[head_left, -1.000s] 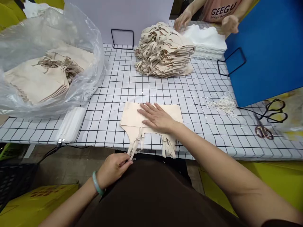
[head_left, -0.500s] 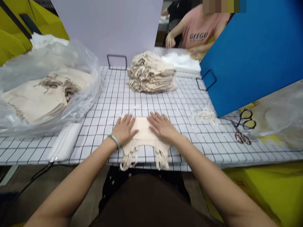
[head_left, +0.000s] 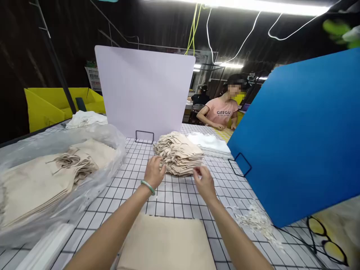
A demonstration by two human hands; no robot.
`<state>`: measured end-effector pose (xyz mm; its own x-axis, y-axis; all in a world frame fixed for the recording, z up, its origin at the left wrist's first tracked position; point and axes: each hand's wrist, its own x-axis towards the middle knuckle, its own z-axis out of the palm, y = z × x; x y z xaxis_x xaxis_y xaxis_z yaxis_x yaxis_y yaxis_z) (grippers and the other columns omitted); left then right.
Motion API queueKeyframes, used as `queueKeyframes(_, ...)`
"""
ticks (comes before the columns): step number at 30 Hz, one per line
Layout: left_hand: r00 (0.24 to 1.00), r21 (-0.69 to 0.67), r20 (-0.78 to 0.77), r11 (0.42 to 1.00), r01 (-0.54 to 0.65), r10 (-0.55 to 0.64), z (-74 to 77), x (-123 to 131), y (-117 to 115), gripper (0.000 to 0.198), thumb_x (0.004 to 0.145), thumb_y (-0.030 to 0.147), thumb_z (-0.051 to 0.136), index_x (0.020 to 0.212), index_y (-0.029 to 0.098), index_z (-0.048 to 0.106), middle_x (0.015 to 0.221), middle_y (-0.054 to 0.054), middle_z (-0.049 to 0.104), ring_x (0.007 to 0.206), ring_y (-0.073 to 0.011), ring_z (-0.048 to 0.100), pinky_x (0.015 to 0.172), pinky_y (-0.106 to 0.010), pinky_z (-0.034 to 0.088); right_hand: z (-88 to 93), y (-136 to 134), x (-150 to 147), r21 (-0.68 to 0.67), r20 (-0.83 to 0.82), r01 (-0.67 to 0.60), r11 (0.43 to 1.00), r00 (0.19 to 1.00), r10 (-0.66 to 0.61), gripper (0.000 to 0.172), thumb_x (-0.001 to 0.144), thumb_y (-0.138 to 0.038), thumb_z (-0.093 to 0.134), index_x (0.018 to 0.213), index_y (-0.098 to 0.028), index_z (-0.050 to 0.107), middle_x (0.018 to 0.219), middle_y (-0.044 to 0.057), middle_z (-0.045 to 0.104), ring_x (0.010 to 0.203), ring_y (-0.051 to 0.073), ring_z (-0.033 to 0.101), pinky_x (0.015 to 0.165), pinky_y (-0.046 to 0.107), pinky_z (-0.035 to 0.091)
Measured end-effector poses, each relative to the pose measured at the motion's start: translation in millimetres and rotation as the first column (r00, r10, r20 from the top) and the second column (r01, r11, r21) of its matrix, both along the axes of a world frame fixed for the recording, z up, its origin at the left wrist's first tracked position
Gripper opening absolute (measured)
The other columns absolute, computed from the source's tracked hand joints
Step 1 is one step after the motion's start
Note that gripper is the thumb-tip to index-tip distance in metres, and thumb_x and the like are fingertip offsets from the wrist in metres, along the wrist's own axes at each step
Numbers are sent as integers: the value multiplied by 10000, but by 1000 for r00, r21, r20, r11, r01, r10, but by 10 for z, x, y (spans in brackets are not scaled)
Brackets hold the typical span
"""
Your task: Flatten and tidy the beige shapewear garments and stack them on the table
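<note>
A thick stack of beige cloth bags (head_left: 182,153) with bunched straps lies on the gridded tablecloth, farther back on the table. At the stack's front left is my left hand (head_left: 155,173), wearing a green bangle, its fingers bent and the thumb apart. My right hand (head_left: 205,183) is by the front right corner, fingers curled loosely, nothing visible in them. Whether either hand touches the stack I cannot tell. Close to me, a flat beige cloth bag (head_left: 167,242) lies between my forearms, its near part cut off by the frame.
A clear plastic sack (head_left: 112,150) of beige bags stands left, near a white bundle (head_left: 46,249). A pale panel (head_left: 143,93) and a blue panel (head_left: 298,142) rise behind and right. White cloth (head_left: 209,144), scraps (head_left: 257,221), black-handled scissors (head_left: 326,240) and a person (head_left: 222,112) are also visible.
Both hands have left the flat cloth bag near me and moved forward to the stack. The camera view has tilted up, showing more of the room.
</note>
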<state>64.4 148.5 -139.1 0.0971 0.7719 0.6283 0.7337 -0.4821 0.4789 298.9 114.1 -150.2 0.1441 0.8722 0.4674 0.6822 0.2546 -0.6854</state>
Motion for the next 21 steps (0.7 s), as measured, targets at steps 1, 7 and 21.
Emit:
queueKeyframes(1,1000,45,-12,999,13,-13,28,120,53,192,903,175,561,1084,182,625,1147,-118,638,1143,-279,595,999,-483,514,104,232,102,9,-7,30,999,1000,-30,298,950,-418,420,1013,-210,623,1072,134,639,1026,277,610,922,480,514)
queueKeyframes(7,943,-9,-214,965,260,-256,-91,888,-92,418,809,162,700,1205,221,579,1357,-118,537,1324,-335,458,1118,-570,394,390,1012,732,-249,8,-193,949,980,201,895,537,-474,873,1354,-278,564,1490,88,483,1414,315,400,1173,462,328)
queueKeyframes(21,231,-522,816,503,689,530,-335,1133,161,859,673,662,783,1338,342,344,1489,-154,445,1198,-363,581,819,-454,555,-355,1099,440,-460,-460,-240,855,888,2,798,962,-680,98,1168,-164,671,956,167,751,870,265,747,789,438,595)
